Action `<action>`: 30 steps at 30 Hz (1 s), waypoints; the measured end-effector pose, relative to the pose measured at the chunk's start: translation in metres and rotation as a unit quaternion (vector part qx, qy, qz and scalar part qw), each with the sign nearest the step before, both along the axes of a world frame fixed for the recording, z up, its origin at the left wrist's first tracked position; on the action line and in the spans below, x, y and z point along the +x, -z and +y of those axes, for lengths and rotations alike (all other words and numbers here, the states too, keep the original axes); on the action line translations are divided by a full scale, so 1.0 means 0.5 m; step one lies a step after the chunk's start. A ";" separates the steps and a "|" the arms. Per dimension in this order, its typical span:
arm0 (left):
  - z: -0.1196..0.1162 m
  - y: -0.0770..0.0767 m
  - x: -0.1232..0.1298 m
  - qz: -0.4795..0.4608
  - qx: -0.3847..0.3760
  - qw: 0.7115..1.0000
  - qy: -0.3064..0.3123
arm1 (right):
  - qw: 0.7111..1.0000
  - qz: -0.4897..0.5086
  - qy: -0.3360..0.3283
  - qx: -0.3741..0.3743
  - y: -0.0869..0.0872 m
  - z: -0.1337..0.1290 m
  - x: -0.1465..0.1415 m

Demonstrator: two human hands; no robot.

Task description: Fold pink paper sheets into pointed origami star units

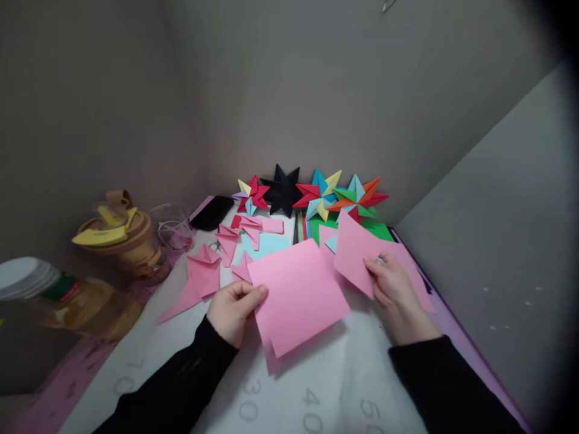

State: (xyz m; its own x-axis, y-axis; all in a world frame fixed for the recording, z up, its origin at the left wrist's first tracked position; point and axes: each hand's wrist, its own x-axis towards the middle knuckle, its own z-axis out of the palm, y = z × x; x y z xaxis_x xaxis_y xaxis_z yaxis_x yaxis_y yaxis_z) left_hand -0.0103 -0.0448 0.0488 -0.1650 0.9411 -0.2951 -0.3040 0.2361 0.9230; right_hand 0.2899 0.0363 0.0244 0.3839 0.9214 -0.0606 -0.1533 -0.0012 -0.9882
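My left hand [233, 310] pinches the left edge of pink square paper sheets [298, 295], thumb on top. A second pink layer shows along the lower left edge of the upper sheet. In my right hand [398, 295] is another piece of pink paper [353, 247], tilted up and gripped near its right edge; whether it is one layer cannot be told. Behind that hand lies more pink paper [409, 262]. Several folded pink pieces [205, 271] rest beyond my left hand, next to a light blue sheet [266, 244].
Along the wall stand a black paper star [284, 190] and multicoloured stars [320, 196]. Green paper [377, 230] lies below them. At left are a phone [212, 213], a lidded cup [122, 241] and a jar [67, 298]. A white mat with numbers [280, 404] covers the table.
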 end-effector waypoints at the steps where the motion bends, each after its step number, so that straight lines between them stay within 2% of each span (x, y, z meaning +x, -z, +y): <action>1: 0.005 0.009 -0.001 -0.013 -0.010 1.000 -0.003 | 0.999 -0.020 0.024 0.007 0.004 0.006 0.017; 5: 0.014 0.028 -0.006 -0.074 -0.050 0.996 0.015 | 0.992 -0.081 0.087 0.030 0.024 0.023 0.056; 8: 0.014 0.032 -0.008 -0.081 -0.061 0.994 0.034 | 0.984 -0.122 0.126 0.043 0.033 0.028 0.063; 11: 0.011 0.034 -0.010 -0.052 -0.036 0.996 0.055 | 0.967 -0.167 0.179 0.067 0.023 0.016 0.043; 13: 0.008 0.034 -0.011 -0.017 -0.010 0.997 0.080 | 0.960 -0.189 0.183 0.095 0.009 -0.006 0.005; 14: 0.007 0.033 -0.011 0.004 0.004 0.996 0.093 | 0.970 -0.187 0.107 0.108 0.001 -0.019 -0.022; 15: 0.005 0.031 -0.011 0.028 0.017 0.994 0.104 | 0.983 -0.153 -0.011 0.100 -0.006 -0.033 -0.051; 16: 0.004 0.030 -0.011 0.053 0.028 0.992 0.110 | 0.982 -0.094 -0.144 0.079 -0.013 -0.046 -0.081; 17: 0.004 0.028 -0.012 0.077 0.036 0.990 0.110 | 0.970 -0.041 -0.231 0.063 -0.019 -0.058 -0.107; 18: 0.004 0.027 -0.013 0.099 0.042 0.989 0.107 | 0.959 -0.011 -0.279 0.046 -0.023 -0.067 -0.129; 19: 0.005 0.027 -0.014 0.113 0.046 0.988 0.099 | 0.957 -0.003 -0.289 0.033 -0.026 -0.072 -0.143; 20: 0.006 0.027 -0.014 0.119 0.048 0.988 0.089 | 0.966 -0.003 -0.259 0.028 -0.027 -0.072 -0.149; 23: 0.009 0.036 -0.016 0.102 0.039 0.992 0.068 | 0.995 -0.023 -0.088 0.032 -0.016 -0.049 -0.124; 27: 0.008 0.055 -0.014 0.113 0.043 0.990 0.077 | 0.998 -0.040 0.026 0.042 0.020 0.004 -0.054; 30: 0.006 0.067 -0.012 0.170 0.077 0.979 0.086 | 0.997 -0.060 0.041 0.031 0.043 0.029 -0.028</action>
State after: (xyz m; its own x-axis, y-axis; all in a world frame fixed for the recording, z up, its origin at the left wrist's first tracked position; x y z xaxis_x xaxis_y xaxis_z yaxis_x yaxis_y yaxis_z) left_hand -0.0163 -0.0420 0.0153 -0.0637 0.9927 -0.1028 0.0593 0.1066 0.9925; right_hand 0.2758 0.0510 0.0030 0.4588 0.8874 0.0454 -0.0320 0.0676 -0.9972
